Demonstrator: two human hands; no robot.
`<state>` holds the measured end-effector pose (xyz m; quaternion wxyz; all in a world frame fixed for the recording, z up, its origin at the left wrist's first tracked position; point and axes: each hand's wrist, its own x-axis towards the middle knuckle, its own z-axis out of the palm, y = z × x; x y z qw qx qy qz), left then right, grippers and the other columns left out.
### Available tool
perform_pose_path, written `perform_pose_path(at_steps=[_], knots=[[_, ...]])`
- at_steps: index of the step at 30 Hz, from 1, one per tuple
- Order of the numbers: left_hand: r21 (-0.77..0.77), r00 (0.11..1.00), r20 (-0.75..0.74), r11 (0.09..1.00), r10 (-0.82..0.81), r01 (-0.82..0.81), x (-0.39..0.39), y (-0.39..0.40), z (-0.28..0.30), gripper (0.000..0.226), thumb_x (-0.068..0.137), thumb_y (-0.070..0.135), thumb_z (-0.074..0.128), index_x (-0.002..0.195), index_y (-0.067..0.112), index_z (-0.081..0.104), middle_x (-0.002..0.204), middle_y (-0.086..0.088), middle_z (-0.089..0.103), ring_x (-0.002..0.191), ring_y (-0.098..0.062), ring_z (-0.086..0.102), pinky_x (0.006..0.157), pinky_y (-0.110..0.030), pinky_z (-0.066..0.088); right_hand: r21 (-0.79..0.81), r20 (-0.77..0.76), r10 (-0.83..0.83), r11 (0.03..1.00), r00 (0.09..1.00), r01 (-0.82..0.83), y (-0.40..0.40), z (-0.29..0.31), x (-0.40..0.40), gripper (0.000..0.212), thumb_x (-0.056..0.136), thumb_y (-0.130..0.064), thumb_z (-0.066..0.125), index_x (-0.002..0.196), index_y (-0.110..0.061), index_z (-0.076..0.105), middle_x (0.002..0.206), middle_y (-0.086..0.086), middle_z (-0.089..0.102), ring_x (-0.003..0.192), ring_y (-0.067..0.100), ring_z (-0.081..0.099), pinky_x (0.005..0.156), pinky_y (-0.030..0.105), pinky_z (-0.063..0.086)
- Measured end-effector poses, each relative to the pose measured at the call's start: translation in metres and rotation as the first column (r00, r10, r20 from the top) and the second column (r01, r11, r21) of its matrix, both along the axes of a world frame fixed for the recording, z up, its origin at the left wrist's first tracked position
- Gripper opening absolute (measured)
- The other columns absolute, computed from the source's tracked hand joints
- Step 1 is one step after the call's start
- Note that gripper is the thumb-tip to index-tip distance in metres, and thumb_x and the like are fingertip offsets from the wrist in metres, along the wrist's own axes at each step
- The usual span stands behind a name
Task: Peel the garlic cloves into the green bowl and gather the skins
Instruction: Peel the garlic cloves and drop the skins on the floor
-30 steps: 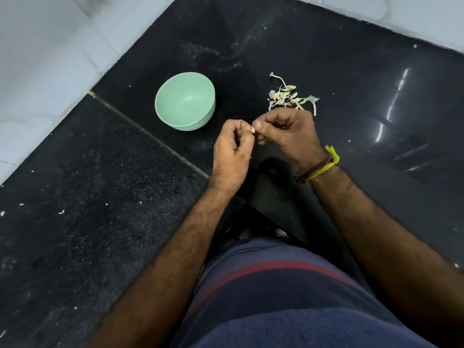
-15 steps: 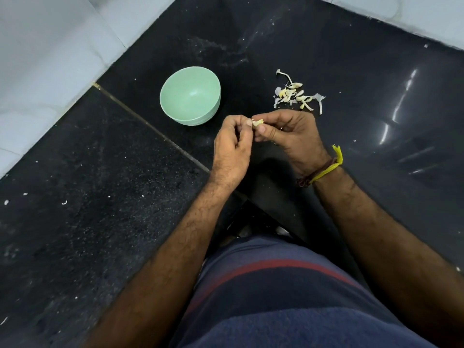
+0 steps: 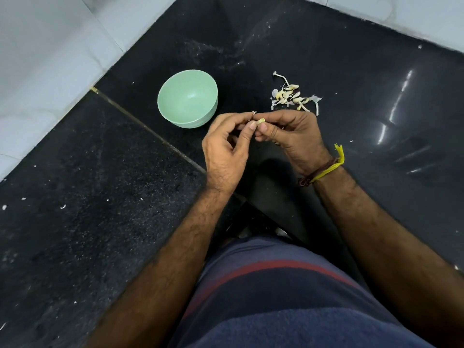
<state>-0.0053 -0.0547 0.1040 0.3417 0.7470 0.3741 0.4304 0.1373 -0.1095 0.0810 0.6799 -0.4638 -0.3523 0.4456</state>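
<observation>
A small pale garlic clove [image 3: 260, 120] is held between both hands just right of the green bowl [image 3: 187, 97]. My right hand [image 3: 292, 138] pinches the clove with thumb and fingers. My left hand [image 3: 227, 151] pinches at its near end with thumb and forefinger, a thin bit of skin sticking up above the fingertips. The bowl stands upright on the black stone counter [image 3: 100, 197] and I see nothing inside it. A loose heap of garlic cloves and skins [image 3: 292, 96] lies on the counter beyond my right hand.
White tiled walls [image 3: 50, 59] close the counter at the left and at the back right. A seam runs diagonally across the stone under my left hand. Small white flecks are scattered at the left. My lap in blue cloth fills the bottom.
Both hands stay together at the clove. The left thumb and forefinger have shifted on it, and more of the pale clove shows between the fingertips.
</observation>
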Motion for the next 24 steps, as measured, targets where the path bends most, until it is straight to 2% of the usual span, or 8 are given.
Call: perform_pose_path(at_steps=[3,6,11,14,17,20,24], knots=[[-0.015,1.000,-0.009,1.000,-0.004,0.004,-0.0006,0.0036,-0.0001,0.010,0.087,0.010,0.077,0.095,0.005,0.077,0.094,-0.005,0.070,0.086,-0.006,0.064,0.072,-0.011,0.047,-0.001,0.025,-0.005,1.000,1.000,0.005,-0.0012,0.0000,0.0011,0.023,0.086,0.004,0.069,0.108,0.002,0.069,0.089,0.009,0.076,0.079,0.018,0.070,0.073,0.028,0.058],[0.009,0.999,-0.042,1.000,-0.013,0.013,-0.0005,0.0058,0.0016,0.008,0.086,0.012,0.078,0.085,0.005,0.074,0.087,-0.003,0.070,0.082,-0.007,0.064,0.072,-0.017,0.050,0.006,0.060,-0.017,1.000,0.998,0.017,-0.0019,0.0004,0.0023,0.027,0.085,0.003,0.070,0.112,0.002,0.068,0.088,0.009,0.076,0.077,0.019,0.070,0.072,0.028,0.058],[0.040,0.985,-0.163,0.998,-0.046,0.054,0.0030,0.0032,0.0015,0.005,0.090,0.007,0.069,0.087,0.004,0.065,0.084,-0.006,0.064,0.076,-0.015,0.054,0.062,-0.018,0.043,0.003,0.047,-0.001,1.000,0.999,0.001,-0.0005,-0.0001,0.0023,0.020,0.086,-0.001,0.070,0.106,-0.003,0.073,0.085,0.011,0.075,0.073,0.019,0.067,0.070,0.028,0.057],[0.051,0.988,-0.156,0.999,0.007,0.001,0.0012,0.0053,0.0004,0.005,0.091,0.008,0.067,0.089,0.004,0.066,0.086,-0.005,0.064,0.078,-0.013,0.055,0.065,-0.012,0.041,-0.005,-0.037,0.025,1.000,0.999,-0.025,-0.0007,-0.0008,0.0025,0.020,0.086,-0.010,0.070,0.106,-0.006,0.074,0.089,0.013,0.073,0.079,0.020,0.067,0.075,0.031,0.058],[0.039,0.994,-0.110,0.999,-0.022,0.026,-0.0032,0.0072,0.0012,0.009,0.093,0.014,0.070,0.097,0.006,0.071,0.091,0.000,0.069,0.083,-0.006,0.060,0.068,-0.013,0.045,-0.008,-0.090,0.027,1.000,0.996,-0.028,0.0003,0.0008,0.0054,0.023,0.085,-0.016,0.070,0.107,-0.009,0.074,0.094,0.011,0.073,0.085,0.020,0.066,0.078,0.030,0.058],[0.059,0.997,-0.075,0.998,-0.019,0.024,-0.0033,0.0033,0.0022,0.016,0.091,0.016,0.074,0.104,0.007,0.073,0.097,0.000,0.070,0.089,-0.005,0.063,0.071,-0.014,0.049,-0.008,-0.064,0.018,1.000,0.998,-0.018,0.0025,0.0011,0.0086,0.019,0.091,-0.007,0.065,0.109,-0.006,0.072,0.095,0.013,0.073,0.086,0.021,0.067,0.079,0.030,0.057],[0.140,0.998,-0.058,0.990,0.033,-0.024,-0.0005,0.0068,0.0036,0.015,0.089,0.017,0.076,0.100,0.008,0.075,0.098,-0.001,0.071,0.093,-0.014,0.066,0.076,-0.024,0.054,-0.006,0.014,0.020,1.000,1.000,-0.020,0.0025,-0.0013,0.0034,0.018,0.092,-0.002,0.063,0.108,-0.002,0.072,0.094,0.015,0.073,0.087,0.024,0.067,0.080,0.034,0.058]])
